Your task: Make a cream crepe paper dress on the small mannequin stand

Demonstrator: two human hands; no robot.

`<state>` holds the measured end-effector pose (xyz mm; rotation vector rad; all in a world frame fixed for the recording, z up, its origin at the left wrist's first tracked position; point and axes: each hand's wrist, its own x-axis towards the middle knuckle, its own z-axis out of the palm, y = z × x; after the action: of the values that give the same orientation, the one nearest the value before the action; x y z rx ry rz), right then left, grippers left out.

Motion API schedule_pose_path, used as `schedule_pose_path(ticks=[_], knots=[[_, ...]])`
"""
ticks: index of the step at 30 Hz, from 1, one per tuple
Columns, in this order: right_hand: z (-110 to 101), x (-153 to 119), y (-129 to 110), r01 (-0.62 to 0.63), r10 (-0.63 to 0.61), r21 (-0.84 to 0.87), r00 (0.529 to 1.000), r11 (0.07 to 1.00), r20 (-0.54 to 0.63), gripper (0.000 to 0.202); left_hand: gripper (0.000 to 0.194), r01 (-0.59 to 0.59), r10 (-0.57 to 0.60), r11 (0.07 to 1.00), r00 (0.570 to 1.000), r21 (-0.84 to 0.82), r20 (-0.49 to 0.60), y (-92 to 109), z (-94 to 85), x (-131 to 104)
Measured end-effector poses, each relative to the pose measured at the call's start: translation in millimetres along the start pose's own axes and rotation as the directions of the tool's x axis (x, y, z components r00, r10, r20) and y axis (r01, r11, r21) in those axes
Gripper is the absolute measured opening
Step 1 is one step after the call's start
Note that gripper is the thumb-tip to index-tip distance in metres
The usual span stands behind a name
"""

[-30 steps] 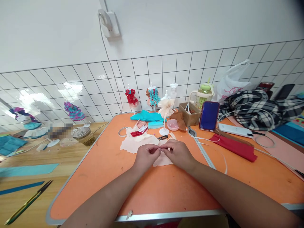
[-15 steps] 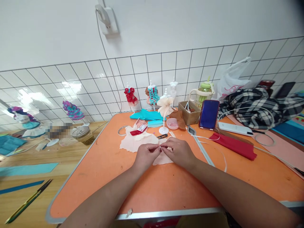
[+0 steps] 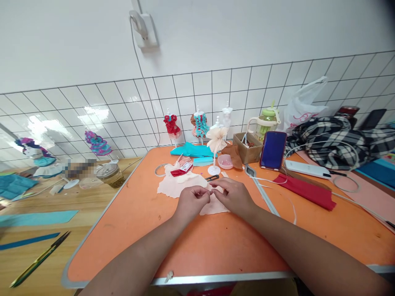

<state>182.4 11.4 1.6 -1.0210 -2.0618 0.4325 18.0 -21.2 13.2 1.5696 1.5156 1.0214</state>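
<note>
Facing my part-open right hand (image 3: 235, 196), my left hand (image 3: 191, 203) pinches beside cloth (image 3: 212, 209); whether either holds anything, I cannot tell.

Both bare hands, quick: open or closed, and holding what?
Left bare hand: closed in a pinch; anything held too small to tell.
Right bare hand: curled; open or closed, can't tell.

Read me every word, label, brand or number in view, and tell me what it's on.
Nothing is legible.
White plastic bag: pink lettering, too blurred to read.
Small red-and-white item: markings on its white part, too small to read.
</note>
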Motion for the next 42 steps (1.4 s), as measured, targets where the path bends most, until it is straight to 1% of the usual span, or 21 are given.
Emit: schedule_pose_path(ticks=[3, 6, 9, 11, 16, 21, 23, 25, 27, 30, 32, 34, 38, 42], knots=[[-1, -2, 1, 0.057, -0.057, -0.026, 0.998, 0.998, 0.0, 0.016, 0.025, -0.012, 0.012, 1.0, 1.0, -0.008, -0.009, -2, -3.2, 1], [0, -2, 1, 0.095, -0.095, -0.022, 0.995, 0.995, 0.012, 0.017, 0.026, -0.058, 0.058, 0.998, 0.998, 0.014, -0.015, -6, -3.7, 2], [1, -1, 1, 0.047, -0.047, 0.017, 0.999, 0.999, 0.001, 0.015, 0.024, -0.113, 0.115, 0.991, 0.993, 0.067, -0.034, -9, -3.1, 2], [1, 0, -1, 0.01, -0.01, 0.045, 1.0, 0.999, 0.003, 0.013, 0.022, -0.129, 0.135, 0.985, 0.99, 0.117, -0.046, -10, -3.0, 1], [-1, 1, -5, -0.045, 0.042, 0.078, 0.998, 0.996, 0.041, 0.011, 0.019, -0.149, 0.155, 0.968, 0.988, 0.203, -0.013, -11, -2.4, 0], [1, 4, -2, -0.155, 0.135, 0.178, 0.984, 0.972, 0.116, 0.011, 0.018, -0.183, 0.185, 0.961, 0.983, 0.208, 0.009, -11, -0.5, 0], [1, 5, 1, -0.208, 0.176, 0.225, 0.972, 0.952, 0.155, 0.012, 0.017, -0.175, 0.176, 0.967, 0.984, 0.184, 0.008, -9, -1.1, 0], [0, 6, 2, -0.24, 0.204, 0.242, 0.965, 0.94, 0.165, 0.013, 0.016, -0.143, 0.145, 0.979, 0.989, 0.146, -0.004, -7, -2.6, 1], [-1, 6, 2, -0.227, 0.2, 0.235, 0.971, 0.945, 0.131, 0.015, 0.018, -0.116, 0.119, 0.987, 0.993, 0.108, -0.019, -6, -4.1, 2], [-3, 4, -1, -0.144, 0.134, 0.21, 0.989, 0.967, 0.061, 0.017, 0.02, -0.116, 0.118, 0.99, 0.993, 0.078, -0.013, -6, -5.0, 3], [-3, 3, -3, -0.105, 0.099, 0.184, 0.994, 0.977, 0.042, 0.018, 0.02, -0.125, 0.125, 0.989, 0.992, 0.08, 0.001, -7, -4.5, 4], [-3, 3, -4, -0.096, 0.09, 0.159, 0.995, 0.983, 0.043, 0.014, 0.02, -0.14, 0.14, 0.985, 0.99, 0.102, 0.007, -9, -3.4, 3], [-1, 4, -4, -0.127, 0.117, 0.153, 0.99, 0.98, 0.073, 0.01, 0.019, -0.168, 0.166, 0.976, 0.986, 0.139, 0.022, -11, -1.8, 1], [0, 5, -2, -0.214, 0.192, 0.242, 0.975, 0.946, 0.111, 0.011, 0.018, -0.163, 0.161, 0.979, 0.987, 0.125, 0.026, -9, -2.7, 1]])
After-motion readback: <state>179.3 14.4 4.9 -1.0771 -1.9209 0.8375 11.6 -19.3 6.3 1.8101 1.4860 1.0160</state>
